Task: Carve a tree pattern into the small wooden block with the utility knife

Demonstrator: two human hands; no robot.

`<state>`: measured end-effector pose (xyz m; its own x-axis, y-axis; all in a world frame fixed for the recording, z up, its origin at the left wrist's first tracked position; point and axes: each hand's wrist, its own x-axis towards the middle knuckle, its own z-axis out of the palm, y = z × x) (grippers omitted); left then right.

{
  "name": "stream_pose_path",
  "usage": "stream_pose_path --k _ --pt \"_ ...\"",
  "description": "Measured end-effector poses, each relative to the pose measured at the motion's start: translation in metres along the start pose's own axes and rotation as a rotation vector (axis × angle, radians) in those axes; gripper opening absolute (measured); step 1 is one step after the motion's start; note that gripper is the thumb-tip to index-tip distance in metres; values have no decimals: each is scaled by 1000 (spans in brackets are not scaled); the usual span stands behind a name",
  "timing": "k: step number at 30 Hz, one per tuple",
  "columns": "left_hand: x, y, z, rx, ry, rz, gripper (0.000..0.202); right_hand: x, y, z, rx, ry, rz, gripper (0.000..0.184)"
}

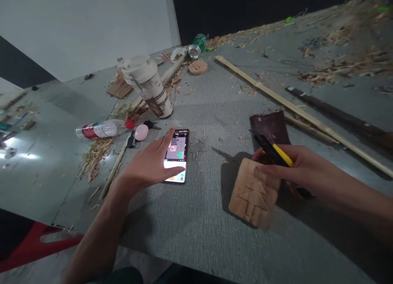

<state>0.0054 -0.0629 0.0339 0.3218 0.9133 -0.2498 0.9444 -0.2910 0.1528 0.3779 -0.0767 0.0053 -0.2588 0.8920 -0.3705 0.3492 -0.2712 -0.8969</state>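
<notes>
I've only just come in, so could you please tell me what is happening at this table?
A person is working at a grey table strewn with wood shavings. The left hand rests on a lit smartphone. The right hand holds a yellow-and-black utility knife against a wooden block carved with a tree outline. A paper cup and a plastic bottle lie beyond.
</notes>
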Motion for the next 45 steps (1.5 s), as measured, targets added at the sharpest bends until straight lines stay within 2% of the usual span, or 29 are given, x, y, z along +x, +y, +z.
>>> stream_pose_path --k 4,9,12,16,25,37,45 --pt "-1 -5 -3 -35 -5 28 115 -1 1 0 0 1 11 47" --pt "0 -26 -13 -233 -67 48 84 0 1 0 9 -6 31 50" --pt "1 -34 -15 -268 -74 96 77 0 1 0 -8 -7 21 49" --pt "2 -36 -14 -274 -68 129 79 0 1 0 -3 -8 12 50" --pt "2 -35 -15 -263 -77 102 85 0 -2 2 20 -12 27 48" --pt "1 -37 -13 -269 -73 127 76 -1 0 0 -2 -3 31 49" --pt "5 -29 -9 -181 -8 92 83 0 -1 0 9 -7 11 50"
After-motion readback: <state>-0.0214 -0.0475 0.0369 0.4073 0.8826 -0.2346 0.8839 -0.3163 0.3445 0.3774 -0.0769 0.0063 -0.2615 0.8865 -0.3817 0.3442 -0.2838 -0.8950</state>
